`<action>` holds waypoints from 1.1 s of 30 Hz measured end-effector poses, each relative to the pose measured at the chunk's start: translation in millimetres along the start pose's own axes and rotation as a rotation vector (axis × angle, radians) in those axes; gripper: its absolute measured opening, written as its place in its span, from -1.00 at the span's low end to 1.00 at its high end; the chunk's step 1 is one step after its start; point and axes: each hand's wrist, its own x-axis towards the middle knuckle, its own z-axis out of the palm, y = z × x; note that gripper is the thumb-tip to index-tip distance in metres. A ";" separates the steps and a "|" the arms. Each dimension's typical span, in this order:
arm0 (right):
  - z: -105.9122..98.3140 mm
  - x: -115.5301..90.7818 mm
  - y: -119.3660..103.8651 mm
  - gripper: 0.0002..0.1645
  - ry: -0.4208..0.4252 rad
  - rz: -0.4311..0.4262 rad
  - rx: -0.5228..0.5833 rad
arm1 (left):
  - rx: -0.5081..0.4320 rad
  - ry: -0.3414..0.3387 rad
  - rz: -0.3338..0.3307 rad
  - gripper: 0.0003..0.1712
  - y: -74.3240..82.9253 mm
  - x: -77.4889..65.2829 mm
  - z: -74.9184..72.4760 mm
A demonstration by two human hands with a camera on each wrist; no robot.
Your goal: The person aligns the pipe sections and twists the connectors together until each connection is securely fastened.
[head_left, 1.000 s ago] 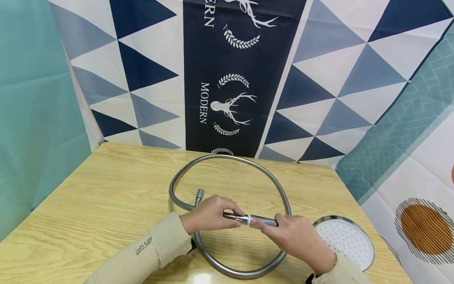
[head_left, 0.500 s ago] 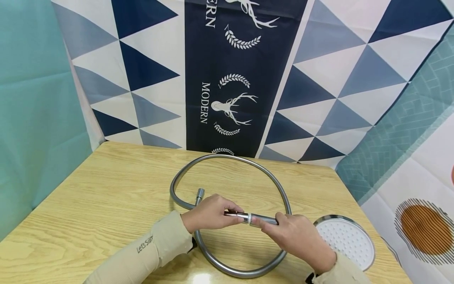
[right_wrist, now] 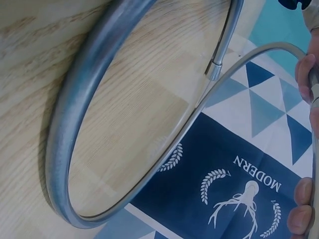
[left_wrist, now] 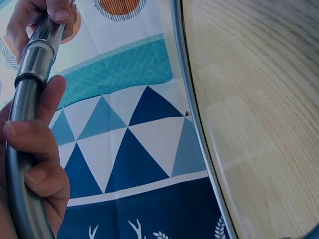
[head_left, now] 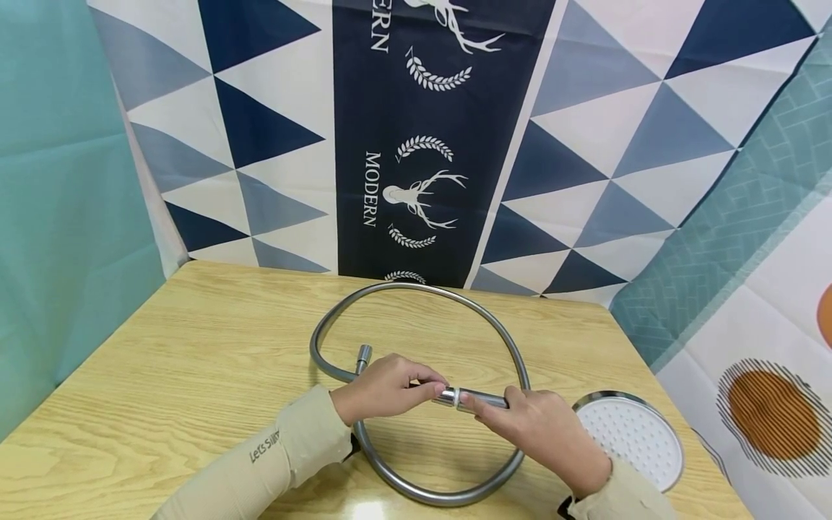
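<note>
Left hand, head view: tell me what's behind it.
Behind the left hand, the metal hose emerges above and below, against the wooden table. The stretches of hose and tabletop the hand covers cannot be seen.

Both hands (head_left: 390, 390) (head_left: 536, 426) grip, facing each other, nearly touching.

Light wood-grain table (head_left: 195, 347), grey metallic hose (head_left: 448, 499) lying looped on top

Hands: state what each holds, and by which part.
Left hand: metal hose, just behind its end fitting. Right hand: chrome handle, near the end facing that fitting.
</note>
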 end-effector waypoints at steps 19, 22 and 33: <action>4.2 -3.4 -1.6 -0.56 0.017 -0.008 0.015 | -0.007 -0.029 -0.021 -0.78 -3.1 -1.2 4.6; 4.6 -4.5 -2.4 -0.58 0.016 -0.007 0.007 | -0.026 -0.024 -0.036 -0.75 -3.8 -2.0 6.6; 5.7 -3.7 -4.0 -0.59 0.006 0.005 0.034 | -0.004 -0.023 -0.015 -0.80 -3.3 -2.8 6.2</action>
